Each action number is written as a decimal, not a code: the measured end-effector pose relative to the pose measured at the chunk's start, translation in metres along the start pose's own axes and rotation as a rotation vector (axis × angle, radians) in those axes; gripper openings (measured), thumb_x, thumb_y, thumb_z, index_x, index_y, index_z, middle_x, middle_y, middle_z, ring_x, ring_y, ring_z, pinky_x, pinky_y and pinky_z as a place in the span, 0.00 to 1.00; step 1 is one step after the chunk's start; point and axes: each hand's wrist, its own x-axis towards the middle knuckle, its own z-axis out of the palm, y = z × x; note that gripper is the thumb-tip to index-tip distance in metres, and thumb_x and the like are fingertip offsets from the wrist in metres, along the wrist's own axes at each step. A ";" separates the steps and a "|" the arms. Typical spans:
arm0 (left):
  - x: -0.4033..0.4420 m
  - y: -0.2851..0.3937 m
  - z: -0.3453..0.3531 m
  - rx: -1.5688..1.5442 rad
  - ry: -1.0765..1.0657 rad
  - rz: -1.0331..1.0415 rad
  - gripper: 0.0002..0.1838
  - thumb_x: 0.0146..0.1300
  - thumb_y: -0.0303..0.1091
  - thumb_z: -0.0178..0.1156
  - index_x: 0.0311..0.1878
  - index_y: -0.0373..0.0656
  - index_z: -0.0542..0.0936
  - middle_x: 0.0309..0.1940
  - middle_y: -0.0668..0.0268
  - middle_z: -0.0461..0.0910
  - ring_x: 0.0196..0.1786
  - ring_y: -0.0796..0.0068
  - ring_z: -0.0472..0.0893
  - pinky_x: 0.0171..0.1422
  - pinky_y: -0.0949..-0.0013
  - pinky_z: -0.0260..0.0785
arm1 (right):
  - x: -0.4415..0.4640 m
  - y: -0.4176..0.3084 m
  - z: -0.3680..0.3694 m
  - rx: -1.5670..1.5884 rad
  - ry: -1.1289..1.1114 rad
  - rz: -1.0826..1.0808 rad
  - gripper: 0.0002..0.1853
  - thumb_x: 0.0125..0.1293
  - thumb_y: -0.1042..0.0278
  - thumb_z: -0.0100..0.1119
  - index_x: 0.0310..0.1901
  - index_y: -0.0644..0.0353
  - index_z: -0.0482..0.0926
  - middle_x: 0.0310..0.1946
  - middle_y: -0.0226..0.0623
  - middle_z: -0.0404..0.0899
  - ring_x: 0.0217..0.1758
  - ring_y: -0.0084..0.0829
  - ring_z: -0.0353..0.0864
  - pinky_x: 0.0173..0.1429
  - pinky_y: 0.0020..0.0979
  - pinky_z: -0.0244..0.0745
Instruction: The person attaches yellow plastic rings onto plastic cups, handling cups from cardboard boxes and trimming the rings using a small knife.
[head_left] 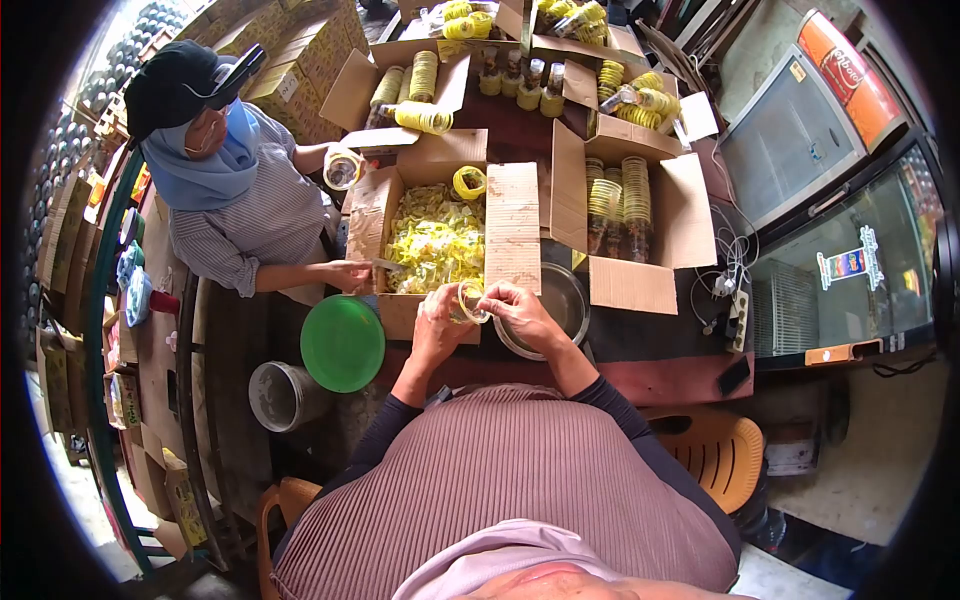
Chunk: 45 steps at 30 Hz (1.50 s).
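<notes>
A small clear plastic cup [472,301] with a yellowish rim is held up in front of me, over the near edge of an open cardboard box. My left hand [437,325] grips it from the left, fingers curled round its side. On the right, my right hand [525,318] pinches the rim with thumb and fingertips; anything thinner between them is too small to make out. The cardboard box [512,225] is filled with crumpled yellow and clear plastic scraps [430,240]. A yellow ring [469,182] lies on top of them. Below my right hand sits a round metal basin [575,305].
At left a co-worker [245,170] holds a clear cup [343,170]. A green lid-like disc [342,343] and grey bucket [287,396] stand lower left. Boxes [630,285] of stacked yellow-rimmed cups are at right and behind. A glass-door fridge [850,270] and cables [738,255] lie far right.
</notes>
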 end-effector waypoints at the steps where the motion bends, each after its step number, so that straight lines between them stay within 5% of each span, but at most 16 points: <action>1: 0.000 0.001 -0.001 0.067 0.020 0.044 0.33 0.42 0.35 0.73 0.55 0.44 0.73 0.44 0.62 0.78 0.47 0.60 0.77 0.52 0.58 0.68 | 0.001 0.002 0.001 0.002 0.003 -0.001 0.12 0.65 0.62 0.63 0.40 0.64 0.80 0.33 0.29 0.78 0.41 0.18 0.74 0.49 0.23 0.70; 3: 0.001 0.001 0.000 0.098 0.001 0.061 0.33 0.42 0.34 0.73 0.55 0.44 0.73 0.44 0.62 0.77 0.47 0.60 0.76 0.52 0.58 0.67 | 0.006 0.008 0.005 -0.238 0.066 -0.083 0.13 0.65 0.61 0.64 0.40 0.64 0.80 0.34 0.30 0.80 0.40 0.18 0.75 0.48 0.24 0.71; 6: 0.003 0.002 0.000 0.167 -0.030 0.068 0.33 0.41 0.33 0.72 0.55 0.44 0.73 0.43 0.62 0.77 0.47 0.60 0.76 0.52 0.58 0.66 | 0.006 0.014 0.013 -0.034 0.016 -0.059 0.12 0.63 0.63 0.65 0.38 0.65 0.81 0.33 0.31 0.82 0.37 0.18 0.77 0.44 0.25 0.73; 18: 0.005 -0.007 0.014 -0.022 -0.087 -0.112 0.31 0.44 0.37 0.74 0.52 0.40 0.73 0.36 0.57 0.82 0.38 0.55 0.82 0.43 0.62 0.74 | 0.004 0.000 0.009 -0.097 0.015 -0.091 0.10 0.66 0.65 0.62 0.37 0.65 0.79 0.31 0.27 0.80 0.37 0.16 0.75 0.44 0.23 0.72; 21: 0.006 -0.003 0.010 -0.115 -0.149 -0.197 0.29 0.48 0.38 0.75 0.51 0.39 0.74 0.33 0.61 0.83 0.35 0.65 0.84 0.40 0.67 0.75 | 0.008 0.006 0.004 0.146 -0.030 -0.081 0.09 0.67 0.65 0.61 0.38 0.63 0.79 0.32 0.24 0.78 0.39 0.15 0.74 0.47 0.21 0.71; 24: 0.009 -0.011 0.005 -0.618 -0.140 -0.383 0.27 0.52 0.38 0.75 0.51 0.39 0.73 0.35 0.66 0.82 0.37 0.82 0.78 0.39 0.73 0.72 | 0.005 -0.007 -0.004 0.202 -0.040 -0.141 0.07 0.67 0.67 0.61 0.38 0.62 0.79 0.33 0.23 0.77 0.39 0.14 0.72 0.47 0.19 0.69; 32: 0.014 0.004 -0.029 -0.805 -0.386 -0.517 0.20 0.53 0.32 0.72 0.47 0.42 0.76 0.41 0.71 0.77 0.44 0.81 0.76 0.51 0.73 0.69 | 0.009 -0.010 -0.016 0.264 0.091 -0.207 0.07 0.66 0.66 0.62 0.39 0.60 0.78 0.36 0.24 0.77 0.41 0.15 0.74 0.48 0.18 0.69; 37: 0.010 0.000 -0.016 -0.834 -0.394 -0.347 0.20 0.53 0.31 0.73 0.47 0.42 0.76 0.44 0.70 0.76 0.45 0.80 0.76 0.50 0.73 0.72 | 0.007 -0.016 -0.005 0.486 -0.030 -0.180 0.07 0.73 0.65 0.51 0.43 0.59 0.69 0.35 0.31 0.77 0.43 0.20 0.76 0.54 0.23 0.72; 39: 0.008 0.007 -0.017 -0.911 -0.407 -0.368 0.20 0.53 0.32 0.73 0.46 0.42 0.76 0.43 0.69 0.76 0.44 0.80 0.77 0.45 0.74 0.73 | 0.011 -0.010 -0.005 0.555 -0.076 -0.199 0.06 0.75 0.66 0.46 0.44 0.59 0.66 0.30 0.29 0.73 0.37 0.20 0.75 0.50 0.23 0.74; 42: 0.007 0.000 -0.018 -0.848 -0.503 -0.360 0.20 0.52 0.32 0.74 0.45 0.42 0.75 0.41 0.69 0.76 0.39 0.82 0.77 0.40 0.75 0.73 | 0.008 -0.015 -0.007 0.215 -0.020 -0.176 0.04 0.75 0.69 0.46 0.42 0.59 0.65 0.24 0.25 0.64 0.23 0.16 0.64 0.35 0.22 0.73; 45: 0.005 0.004 -0.022 -0.779 -0.528 -0.339 0.19 0.53 0.32 0.73 0.44 0.42 0.75 0.37 0.71 0.76 0.35 0.84 0.77 0.39 0.76 0.72 | 0.016 -0.002 -0.030 0.230 0.034 -0.242 0.03 0.74 0.71 0.46 0.42 0.59 0.65 0.24 0.25 0.64 0.23 0.16 0.63 0.33 0.22 0.70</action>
